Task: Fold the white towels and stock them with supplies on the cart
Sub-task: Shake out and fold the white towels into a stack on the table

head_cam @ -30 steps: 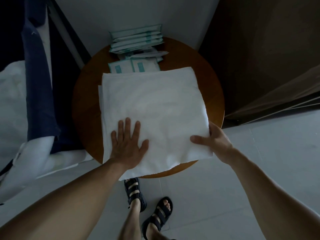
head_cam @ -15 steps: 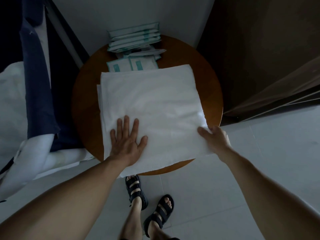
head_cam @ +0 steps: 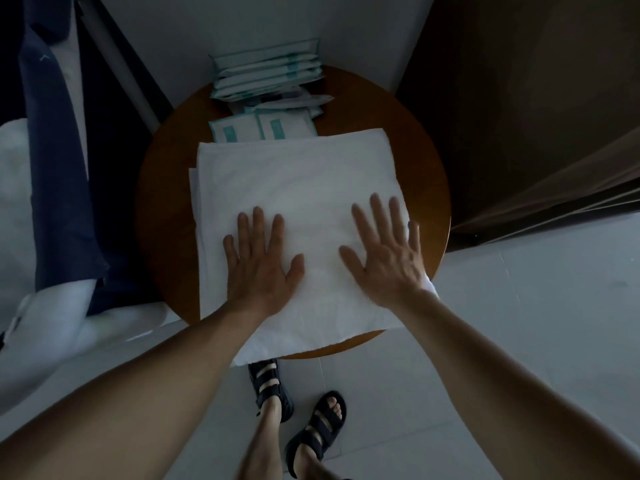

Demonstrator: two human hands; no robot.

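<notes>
Both hands, left hand (head_cam: 258,259) and right hand (head_cam: 384,252), lie flat, fingers spread, on the towel (head_cam: 298,188). Smoothing should go toward 12 o'clock, with even pressure, I think.

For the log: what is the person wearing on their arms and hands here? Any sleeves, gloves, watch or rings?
Both forearms are bare to the frame edge, no sleeve in view. The left hand and right hand wear no gloves; no watch, bracelet or ring shows in the dim light. Dark strapped sandals are on the feet.
</notes>
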